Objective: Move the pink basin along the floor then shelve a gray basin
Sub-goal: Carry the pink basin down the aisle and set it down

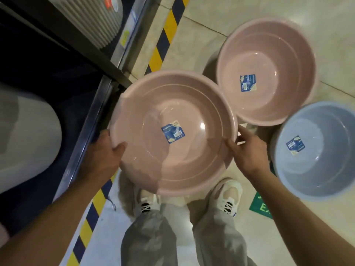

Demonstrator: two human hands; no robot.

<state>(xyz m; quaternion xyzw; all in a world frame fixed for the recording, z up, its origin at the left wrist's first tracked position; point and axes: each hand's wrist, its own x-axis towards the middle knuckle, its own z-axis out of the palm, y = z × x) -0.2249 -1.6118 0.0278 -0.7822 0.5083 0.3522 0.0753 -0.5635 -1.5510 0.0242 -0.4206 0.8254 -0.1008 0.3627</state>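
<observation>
The fingers (120, 148) of the left hand (104, 150) curl over the left rim of a large round pink plastic basin (172, 131), thumb inside the bowl and the rest hidden under the lip, so this hand holds the basin firmly. Far to the left stands a dark metal shelf (90, 120) with a shiny front rail, carrying a pale smooth rounded tub (28, 135) low down and a ribbed grey-white container (99, 22) higher up; the basin's left edge lies just beside that rail. A yellow and dark blue striped floor tape (163, 37) runs along the shelf's foot across the pale tiled floor (211, 22). The held basin sits open side up above two light sneakers (148, 202) and grey trousers (149, 240), with a blue label (173, 133) stuck at its centre. On its right rim the right hand (247, 150) pinches with thumb inside and fingers outside, also gripping. Beyond, its rim just beside the held basin's, a second round pink plastic basin (267, 72) rests on the floor, and to the right, near it, a round pale blue-grey plastic basin (315, 150), each with a label inside. A green floor sticker (261, 206) shows by the right forearm.
</observation>
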